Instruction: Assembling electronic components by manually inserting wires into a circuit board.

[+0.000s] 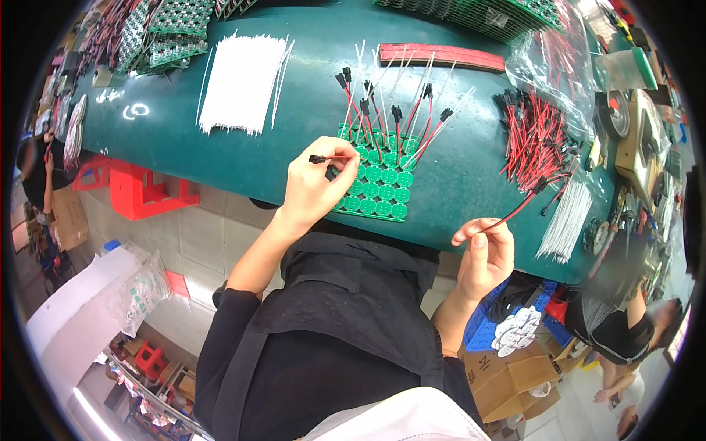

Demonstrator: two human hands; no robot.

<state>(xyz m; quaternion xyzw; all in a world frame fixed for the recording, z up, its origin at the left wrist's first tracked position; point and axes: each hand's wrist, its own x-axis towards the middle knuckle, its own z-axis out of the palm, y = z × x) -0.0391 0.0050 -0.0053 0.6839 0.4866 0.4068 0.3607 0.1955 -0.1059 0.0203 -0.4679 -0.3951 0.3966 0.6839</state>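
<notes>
My left hand (318, 182) is closed in a pinch on a short red-and-black wire lead with a black connector (317, 159), over the left edge of a green circuit board panel (379, 192). Round units make up the panel. Along its far rows several wire leads stand up, red, black and white, some tipped with black connectors (397, 113). Near the table's front edge, to the right of the panel, my right hand (487, 257) pinches another red-and-black wire lead (515, 212). That lead's connector end reaches toward a heap of red and black wire leads (533, 140).
White wires lie in a wide stack (243, 84) at the far left and a smaller bundle (565, 220) at right. A red bar (441, 56) lies behind the panel. More circuit boards (173, 33) are piled at the back. A blue crate (482, 327) stands below the table.
</notes>
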